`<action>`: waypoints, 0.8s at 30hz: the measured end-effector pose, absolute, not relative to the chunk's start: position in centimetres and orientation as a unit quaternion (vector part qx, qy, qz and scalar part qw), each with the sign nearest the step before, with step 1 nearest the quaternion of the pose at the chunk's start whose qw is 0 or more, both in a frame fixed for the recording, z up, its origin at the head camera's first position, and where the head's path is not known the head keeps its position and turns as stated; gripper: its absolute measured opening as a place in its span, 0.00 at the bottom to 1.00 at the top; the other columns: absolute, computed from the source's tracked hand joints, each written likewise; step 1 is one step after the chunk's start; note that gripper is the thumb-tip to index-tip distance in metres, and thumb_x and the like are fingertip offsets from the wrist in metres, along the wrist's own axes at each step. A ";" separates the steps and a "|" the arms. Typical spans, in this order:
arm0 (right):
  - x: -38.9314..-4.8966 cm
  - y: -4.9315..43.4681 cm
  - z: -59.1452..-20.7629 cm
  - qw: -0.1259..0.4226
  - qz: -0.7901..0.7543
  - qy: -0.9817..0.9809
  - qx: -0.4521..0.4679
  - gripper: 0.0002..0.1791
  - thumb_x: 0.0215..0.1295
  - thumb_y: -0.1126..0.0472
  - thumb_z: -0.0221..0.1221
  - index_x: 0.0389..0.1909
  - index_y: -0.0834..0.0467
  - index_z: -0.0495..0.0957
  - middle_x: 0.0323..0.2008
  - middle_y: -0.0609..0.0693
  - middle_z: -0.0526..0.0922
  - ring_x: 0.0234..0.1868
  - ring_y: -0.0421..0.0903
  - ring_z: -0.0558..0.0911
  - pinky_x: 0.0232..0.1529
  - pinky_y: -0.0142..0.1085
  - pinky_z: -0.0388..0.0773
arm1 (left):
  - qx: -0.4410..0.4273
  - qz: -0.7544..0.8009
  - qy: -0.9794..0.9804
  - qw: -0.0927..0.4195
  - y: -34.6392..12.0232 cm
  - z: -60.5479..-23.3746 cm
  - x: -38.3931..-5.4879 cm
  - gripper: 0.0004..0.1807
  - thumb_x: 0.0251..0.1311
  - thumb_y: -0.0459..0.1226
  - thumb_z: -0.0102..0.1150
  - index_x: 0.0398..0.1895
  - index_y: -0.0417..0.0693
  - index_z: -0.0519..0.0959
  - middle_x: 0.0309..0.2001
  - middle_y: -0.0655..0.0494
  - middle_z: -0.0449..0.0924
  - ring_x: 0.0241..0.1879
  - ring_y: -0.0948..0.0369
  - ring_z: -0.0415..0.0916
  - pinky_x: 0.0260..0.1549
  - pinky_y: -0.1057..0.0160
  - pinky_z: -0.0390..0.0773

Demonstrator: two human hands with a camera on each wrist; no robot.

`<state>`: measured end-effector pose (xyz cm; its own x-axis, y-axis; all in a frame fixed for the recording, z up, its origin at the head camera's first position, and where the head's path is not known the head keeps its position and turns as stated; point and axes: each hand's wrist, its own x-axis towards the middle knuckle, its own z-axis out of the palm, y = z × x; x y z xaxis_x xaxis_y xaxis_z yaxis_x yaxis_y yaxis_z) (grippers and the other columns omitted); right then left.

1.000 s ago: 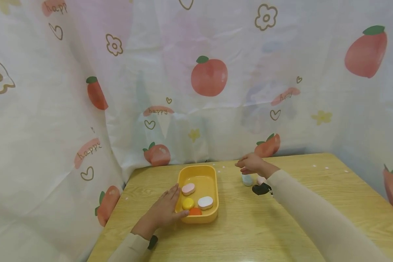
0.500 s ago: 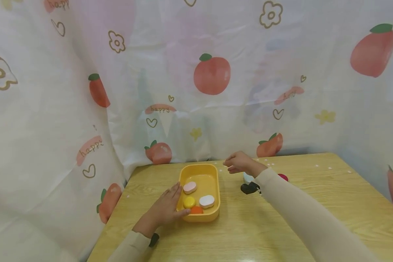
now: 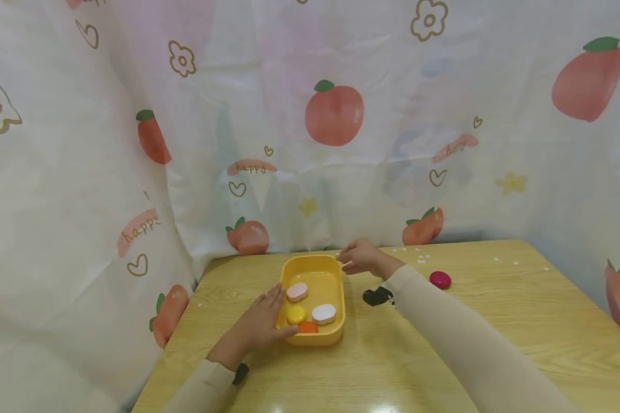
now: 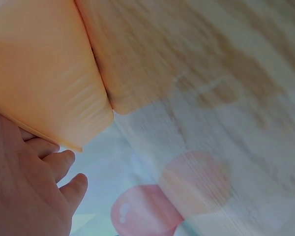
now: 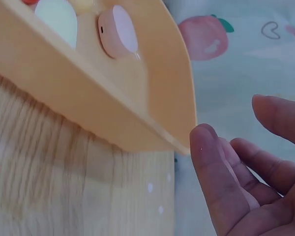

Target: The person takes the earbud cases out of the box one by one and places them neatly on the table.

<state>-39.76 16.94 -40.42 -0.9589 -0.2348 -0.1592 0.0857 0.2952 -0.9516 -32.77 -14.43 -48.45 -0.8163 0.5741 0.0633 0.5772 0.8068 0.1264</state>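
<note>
In the head view, a yellow tray (image 3: pixel 339 298) stands on the wooden table. It holds a pink oval piece (image 3: pixel 297 292), a white oval piece (image 3: pixel 324 313), a yellow round piece (image 3: pixel 296 314) and an orange piece (image 3: pixel 307 327), all small and smooth. My left hand (image 3: pixel 255 324) rests along the tray's left rim, fingers extended, thumb at the front rim. My right hand (image 3: pixel 364 258) is at the tray's back right corner. The right wrist view shows its fingers (image 5: pixel 211 172) loosely bent beside the rim, thumb apart, with no object visible between them.
A magenta round piece (image 3: pixel 440 280) lies on the table (image 3: pixel 496 321) right of my right sleeve. Small white petal-like bits (image 3: pixel 422 256) lie near the back edge. A fruit-printed curtain (image 3: pixel 372 189) hangs behind and at both sides.
My right hand has moved left from the table's back right to the tray's corner. The magenta piece has come into sight; the pale blue piece is now hidden. The left hand stays.
</note>
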 end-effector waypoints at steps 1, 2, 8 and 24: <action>-39.8 16.7 -40.5 0.138 -0.594 0.791 -0.051 0.19 0.68 0.68 0.57 0.55 0.76 0.72 0.56 0.69 0.74 0.50 0.65 0.80 0.47 0.47 0.80 | -0.303 -0.071 -0.950 0.011 -14.4 -48.4 -32.8 0.56 0.61 0.71 0.39 0.76 0.36 0.48 0.77 0.46 0.41 0.75 0.55 0.41 0.70 0.49 0.46; -39.7 16.4 -40.6 0.139 -0.597 0.788 -0.052 0.19 0.68 0.68 0.57 0.54 0.76 0.73 0.56 0.69 0.74 0.50 0.65 0.80 0.47 0.47 0.80 | -0.302 -0.069 -0.951 0.010 -14.4 -48.4 -32.8 0.56 0.61 0.71 0.39 0.76 0.36 0.47 0.77 0.46 0.40 0.75 0.55 0.41 0.70 0.49 0.46; -39.9 14.9 -41.3 0.151 -0.610 0.777 -0.045 0.17 0.66 0.69 0.59 0.52 0.75 0.75 0.53 0.67 0.75 0.47 0.61 0.82 0.45 0.45 0.81 | -0.300 -0.066 -0.952 0.011 -14.5 -48.4 -33.2 0.56 0.61 0.71 0.39 0.76 0.37 0.47 0.77 0.47 0.40 0.75 0.55 0.41 0.70 0.49 0.46; -40.0 11.7 -43.5 0.171 -0.612 0.771 -0.041 0.16 0.65 0.69 0.60 0.51 0.75 0.77 0.51 0.66 0.77 0.47 0.61 0.82 0.45 0.45 0.81 | -0.304 -0.067 -0.950 0.016 -14.5 -48.8 -32.9 0.55 0.61 0.71 0.39 0.76 0.37 0.48 0.77 0.46 0.41 0.75 0.54 0.42 0.69 0.48 0.48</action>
